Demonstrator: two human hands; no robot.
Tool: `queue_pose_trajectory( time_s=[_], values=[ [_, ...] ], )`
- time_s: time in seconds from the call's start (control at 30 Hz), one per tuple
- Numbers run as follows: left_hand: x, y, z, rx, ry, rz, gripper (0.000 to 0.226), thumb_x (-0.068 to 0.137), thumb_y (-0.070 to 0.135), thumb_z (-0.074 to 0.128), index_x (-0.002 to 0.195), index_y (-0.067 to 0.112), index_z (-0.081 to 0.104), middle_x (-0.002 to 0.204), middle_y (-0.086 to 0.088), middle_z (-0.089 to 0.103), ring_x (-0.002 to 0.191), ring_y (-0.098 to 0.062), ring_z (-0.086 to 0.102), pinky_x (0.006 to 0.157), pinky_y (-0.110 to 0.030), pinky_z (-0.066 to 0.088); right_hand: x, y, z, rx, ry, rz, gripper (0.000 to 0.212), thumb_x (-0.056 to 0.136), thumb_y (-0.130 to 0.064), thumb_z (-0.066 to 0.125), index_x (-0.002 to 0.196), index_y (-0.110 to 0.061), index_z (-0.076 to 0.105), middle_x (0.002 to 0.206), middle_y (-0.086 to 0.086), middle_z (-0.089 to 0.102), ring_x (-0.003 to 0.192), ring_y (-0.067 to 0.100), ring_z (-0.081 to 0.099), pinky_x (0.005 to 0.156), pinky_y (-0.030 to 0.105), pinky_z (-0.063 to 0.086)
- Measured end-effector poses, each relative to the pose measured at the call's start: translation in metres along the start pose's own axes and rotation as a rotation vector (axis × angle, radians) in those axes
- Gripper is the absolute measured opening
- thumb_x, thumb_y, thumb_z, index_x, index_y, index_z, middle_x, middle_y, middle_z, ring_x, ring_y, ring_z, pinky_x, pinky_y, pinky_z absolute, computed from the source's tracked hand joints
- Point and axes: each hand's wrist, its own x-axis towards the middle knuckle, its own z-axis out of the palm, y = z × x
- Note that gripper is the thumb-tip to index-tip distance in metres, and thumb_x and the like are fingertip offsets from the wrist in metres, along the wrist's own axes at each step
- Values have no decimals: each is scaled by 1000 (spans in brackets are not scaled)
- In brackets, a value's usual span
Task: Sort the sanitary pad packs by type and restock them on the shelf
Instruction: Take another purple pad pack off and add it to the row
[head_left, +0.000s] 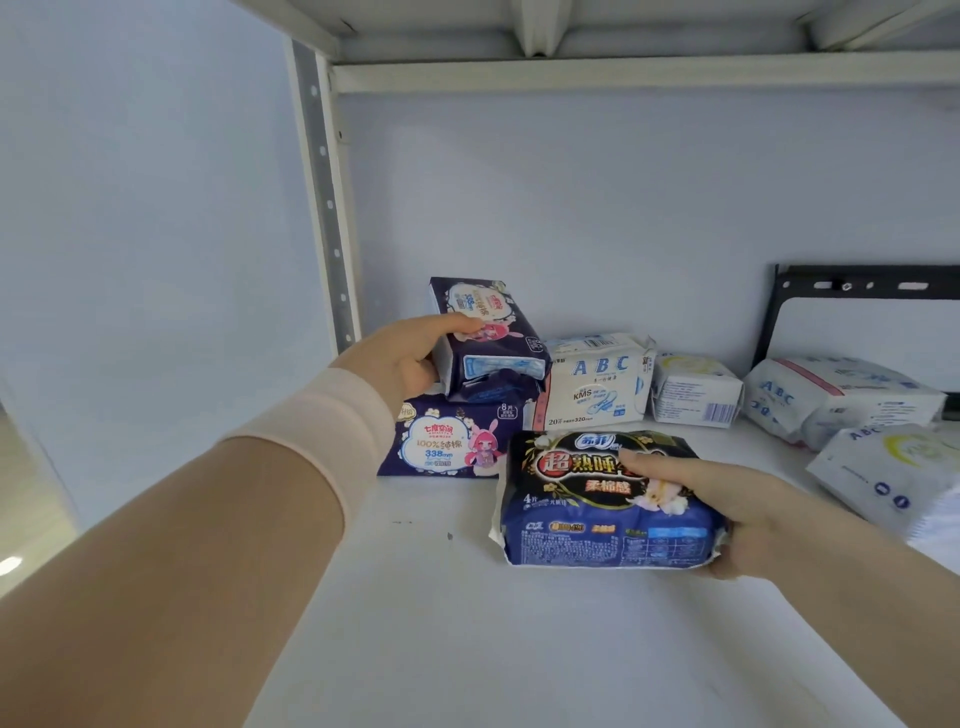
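Note:
My left hand (402, 358) grips a dark purple pad pack with a pink cartoon girl (485, 343), holding it tilted on top of a second matching purple pack (447, 441) that lies flat on the white shelf (441, 597). My right hand (737, 514) holds a dark blue and black pack with gold and red lettering (602, 499), thumb on top, fingers under its right end, low over the shelf in front of the purple packs. A white ABC pack (597, 387) stands just right of the purple ones.
More white packs sit along the back right: a small one (696, 392), a lying ABC pack (836, 400), another at the right edge (893, 467). A black metal bracket (857, 286) leans on the back wall. The shelf upright (324, 192) stands left, an upper shelf beam (623, 75) overhead.

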Motion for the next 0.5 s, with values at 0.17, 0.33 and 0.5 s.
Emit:
queue_pose_trajectory(
  time_s=[0.17,0.33,0.5],
  values=[
    [-36,0,0,-4,-21,25,21,82,10,66,100,7,57,92,-12,66,77,-22,65,62,-36,58,-32,2,-14,56,-3,-21,45,49,-20,77,90,-8,64,69,13,72,49,24,67,44,41,55],
    [-91,-7,2,11,-46,-1,21,83,15,65,102,9,60,95,-11,69,71,-20,69,56,-34,58,-66,10,-32,71,-7,-15,59,45,-21,79,100,-8,63,82,14,73,57,25,69,55,37,57],
    [-151,-27,12,65,-5,-6,29,79,17,67,108,11,61,93,-8,72,71,-17,70,58,-28,58,-107,24,-57,60,-40,-41,52,46,-25,78,95,-12,65,82,10,74,67,23,70,77,41,54]
  ],
)
